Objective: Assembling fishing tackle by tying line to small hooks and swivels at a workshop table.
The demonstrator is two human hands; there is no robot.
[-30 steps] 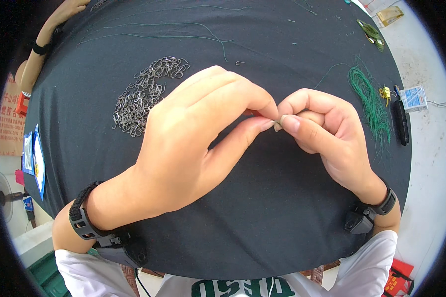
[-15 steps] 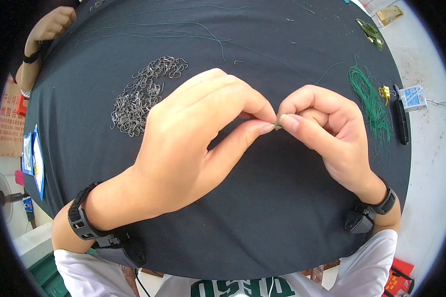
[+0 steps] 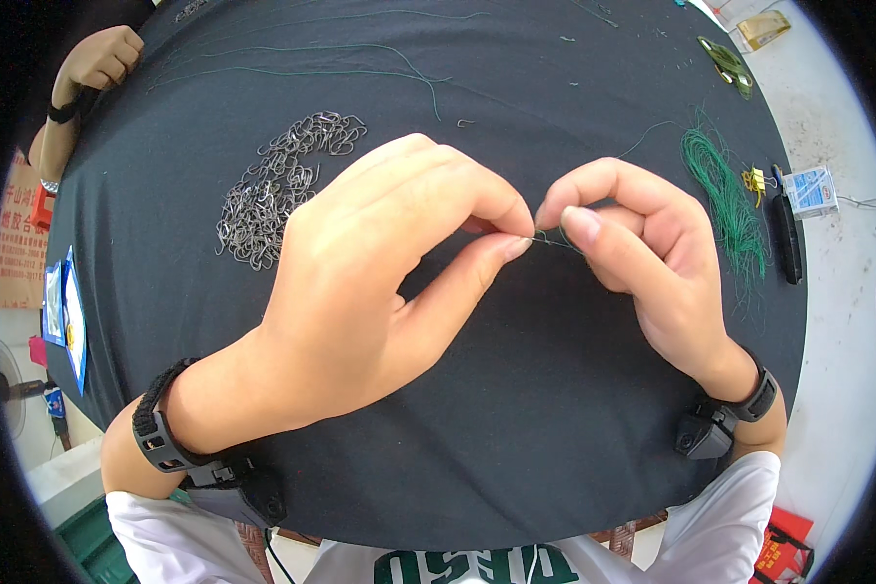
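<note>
My left hand (image 3: 370, 263) is closed in a pinch between thumb and index finger. From its fingertips pokes the thin dark shank of a fish hook (image 3: 540, 239); the rest of the hook is hidden by the fingers. Fine green fishing line (image 3: 565, 245) runs from the shank to my right hand (image 3: 642, 234), passing behind its thumb. The right index finger and thumb are slightly apart, with the other fingers curled in around the line. Left of my left hand, a pile of dark metal fish hooks (image 3: 268, 200) lies on the black cloth (image 3: 516, 419).
A bundle of green line (image 3: 725, 195) lies at the right, near a yellow clip (image 3: 754, 182), a small blue-and-white box (image 3: 811, 193) and a black bar (image 3: 786, 238). Cut line strands (image 3: 331, 72) and one loose hook (image 3: 465, 123) lie farther back. Another person's hand (image 3: 105, 58) rests at the far left.
My right thumb and index finger have parted and drawn slightly away from the left fingertips, baring the shank and line between the hands. The other person's hand has turned a little.
</note>
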